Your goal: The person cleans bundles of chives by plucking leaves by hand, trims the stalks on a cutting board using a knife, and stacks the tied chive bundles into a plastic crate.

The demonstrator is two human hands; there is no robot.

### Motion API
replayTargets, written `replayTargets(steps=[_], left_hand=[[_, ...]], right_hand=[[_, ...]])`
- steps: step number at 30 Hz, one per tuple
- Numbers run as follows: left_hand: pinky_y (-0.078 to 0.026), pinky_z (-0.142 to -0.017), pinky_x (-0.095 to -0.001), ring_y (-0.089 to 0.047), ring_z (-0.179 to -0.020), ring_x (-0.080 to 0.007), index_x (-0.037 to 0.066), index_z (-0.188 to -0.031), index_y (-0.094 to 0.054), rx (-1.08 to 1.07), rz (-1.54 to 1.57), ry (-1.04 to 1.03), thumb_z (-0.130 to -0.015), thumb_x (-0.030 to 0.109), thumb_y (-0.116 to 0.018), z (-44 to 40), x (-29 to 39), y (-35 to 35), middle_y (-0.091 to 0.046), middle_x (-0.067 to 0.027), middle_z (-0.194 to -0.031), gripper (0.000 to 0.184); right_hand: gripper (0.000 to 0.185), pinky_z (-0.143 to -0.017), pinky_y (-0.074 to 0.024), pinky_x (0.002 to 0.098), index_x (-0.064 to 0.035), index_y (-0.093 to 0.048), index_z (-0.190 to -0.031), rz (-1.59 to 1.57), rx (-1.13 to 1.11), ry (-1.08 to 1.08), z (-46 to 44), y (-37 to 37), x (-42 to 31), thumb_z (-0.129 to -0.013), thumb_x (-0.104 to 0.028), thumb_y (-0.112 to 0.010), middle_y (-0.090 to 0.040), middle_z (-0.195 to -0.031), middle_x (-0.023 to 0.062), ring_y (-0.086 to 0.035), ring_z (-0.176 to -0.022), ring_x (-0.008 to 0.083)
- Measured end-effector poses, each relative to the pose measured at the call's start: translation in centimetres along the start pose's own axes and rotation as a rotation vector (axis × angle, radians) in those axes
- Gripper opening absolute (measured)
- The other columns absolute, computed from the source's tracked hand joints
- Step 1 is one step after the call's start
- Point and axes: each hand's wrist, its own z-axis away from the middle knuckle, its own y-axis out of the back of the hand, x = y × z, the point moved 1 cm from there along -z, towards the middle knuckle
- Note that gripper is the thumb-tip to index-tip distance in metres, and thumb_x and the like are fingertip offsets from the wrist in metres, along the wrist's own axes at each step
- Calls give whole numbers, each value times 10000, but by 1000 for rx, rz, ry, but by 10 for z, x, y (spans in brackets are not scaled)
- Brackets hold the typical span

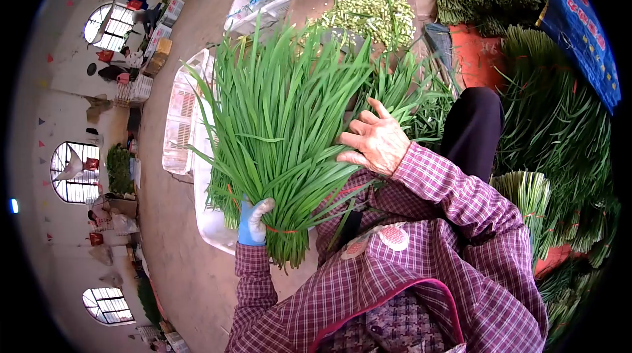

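A large bundle of long green leaves fans out in front of me, tied near its stem end with a thin red band. Wrapped round the bundle beside that band is my left hand, in a blue and whitish glove. My bare right hand is at the right side of the leaves, its fingers spread, with the fingertips at the outer leaves. More loose green leaves lie beyond the right hand. Under the bundle is a white crate, mostly hidden.
Chopped pale stems lie in a heap ahead. White crates stand at the left. Stacked green bundles fill the right side, near a blue printed sheet. My raised knee is beside the right forearm.
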Motion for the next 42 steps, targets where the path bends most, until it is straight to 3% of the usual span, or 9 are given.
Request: replayTargets(steps=[2, 4, 6, 8, 9, 17, 26, 35, 42], left_hand=[[-500, -896, -336, -626, -949, -206, -34, -1331, -384, -88, 65, -46, -824, 118, -648, 9, -5, 1, -635, -142, -1014, 591], [-429, -979, -315, -573, -994, -152, -27, -1059, -614, 146, 30, 100, -858, 139, -586, 24, 20, -30, -622, -55, -1053, 262], [-441, -974, -321, -574, -991, -160, -26, -1043, -613, 149, -38, 64, -845, 129, -586, 31, 8, -23, -615, -57, -1057, 253], [-478, -956, -384, -600, -1044, -228, -42, -1197, -549, 54, -77, -9, -896, 129, -559, 37, 1, -33, -613, -124, -1131, 346], [-495, -917, -353, -605, -988, -199, -38, -1338, -384, 128, -14, 68, -847, 139, -607, 37, 5, -45, -604, -116, -1083, 568], [-492, -715, -286, -530, -708, -145, -16, -1457, -69, 141, 94, 40, -785, 52, -660, 51, -5, -69, -542, -71, -820, 897], [-512, -704, -280, -574, -713, -149, 12, -1412, -216, 101, 96, 103, -781, 6, -672, 48, -16, -60, -578, -73, -861, 778], [-480, -624, -288, -520, -649, -151, 61, -1429, -218, -61, 226, 57, -751, -53, -668, 46, -65, -13, -548, -77, -833, 822], [-522, -623, -301, -569, -678, -169, 27, -1416, -240, 49, 46, 143, -740, -65, -657, 45, -16, -33, -576, -109, -864, 799]], right_hand=[[360, -1019, -340, 547, -137, -627, -881, -9, 6, -16, 10, 1, -2, -863, -493, -581, -519, -748, 42, -535, -829, 241], [346, -1018, -341, 547, -143, -633, -889, 5, 2, -35, 20, 2, -1, -865, -485, -583, -501, -747, 42, -529, -832, 243], [342, -1019, -341, 550, -147, -639, -897, 1, 14, -47, 29, 1, 0, -867, -483, -582, -496, -747, 41, -526, -828, 244], [340, -1023, -337, 554, -154, -649, -916, -6, 3, -73, 36, 5, 0, -866, -484, -583, -499, -754, 38, -525, -833, 243], [336, -1029, -333, 554, -167, -661, -948, -2, -6, -84, 37, 8, 0, -862, -484, -587, -502, -764, 31, -523, -838, 239], [315, -1024, -331, 521, -209, -661, -1036, -3, 75, -76, 19, 45, 5, -853, -459, -607, -537, -813, 11, -534, -871, 221], [125, -806, -383, 388, -162, -648, -921, 120, 425, -134, -49, 110, 31, -823, -239, -660, -482, -793, 59, -512, -811, 259], [268, -917, -393, 449, -151, -654, -995, 193, 293, 5, -81, 97, 40, -752, -248, -712, -545, -1079, 109, -518, -1020, 295], [206, -772, -462, 398, -75, -615, -938, -6, 532, -194, -75, 98, 46, -830, -245, -659, -560, -850, 98, -562, -807, 277]])
